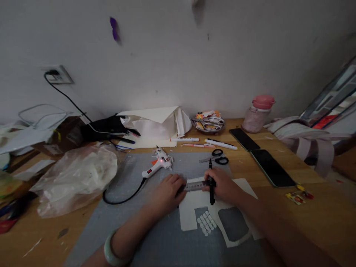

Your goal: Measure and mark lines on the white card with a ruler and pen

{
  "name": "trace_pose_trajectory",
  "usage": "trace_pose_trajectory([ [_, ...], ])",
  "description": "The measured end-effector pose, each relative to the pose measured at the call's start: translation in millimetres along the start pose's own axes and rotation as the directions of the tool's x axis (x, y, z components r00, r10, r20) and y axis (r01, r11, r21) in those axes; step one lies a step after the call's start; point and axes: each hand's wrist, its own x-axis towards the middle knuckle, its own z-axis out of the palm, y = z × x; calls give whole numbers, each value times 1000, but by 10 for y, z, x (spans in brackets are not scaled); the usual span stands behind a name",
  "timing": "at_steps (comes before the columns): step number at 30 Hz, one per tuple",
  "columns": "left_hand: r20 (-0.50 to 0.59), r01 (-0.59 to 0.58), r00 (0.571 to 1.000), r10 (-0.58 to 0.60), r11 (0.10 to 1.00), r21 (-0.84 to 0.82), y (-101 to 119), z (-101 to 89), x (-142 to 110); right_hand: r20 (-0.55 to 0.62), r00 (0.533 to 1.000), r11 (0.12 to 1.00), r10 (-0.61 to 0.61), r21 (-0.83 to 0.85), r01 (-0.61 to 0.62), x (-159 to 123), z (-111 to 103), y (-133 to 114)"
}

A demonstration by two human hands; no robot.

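Note:
A silver ruler (194,185) with printed numbers lies across white card (189,218) on the cutting mat. My left hand (169,190) closes its fingers and thumb on the ruler's left part. At the other end, my right hand (221,184) is closed around a black pen (211,193), which stands nearly upright, and its fingers touch the ruler. Below the hands lie small round white pieces (206,223) in several rows. Beside them, a card piece (233,243) has a large cut-out. Black-handled scissors (221,160) rest just beyond my right hand.
On the grey mat (111,230) a white glue gun (157,165) has its red light lit, and its black cord loops left. A plastic bag (80,178) lies left. Markers (221,144) and a pink-lidded jar (257,115) stand beyond; two phones (272,167) lie right.

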Motion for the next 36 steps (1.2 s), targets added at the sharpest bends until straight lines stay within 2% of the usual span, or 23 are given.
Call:
trace_pose_trajectory([
  [9, -36, -6, 999, 6, 1000, -17, 32, -31, -2, -44, 998, 999, 46, 20, -45, -1, 6, -54],
  [19, -36, 25, 999, -28, 996, -82, 42, -4, -30, -91, 996, 997, 17, 83, -9, -29, 33, 1],
  [24, -38, -40, 999, 37, 996, -78, -9, -6, -38, -100, 995, 997, 30, 79, -22, -25, 30, 28],
  [32, 52, -93, 995, 91, 995, 36, -10, -123, 48, -92, 996, 998, 1, 63, 4, -18, 46, 79],
  [36, 103, -139, 986, 134, 989, 42, -34, -157, 112, -78, 997, 998, 0, 55, 4, -8, 44, 76],
])
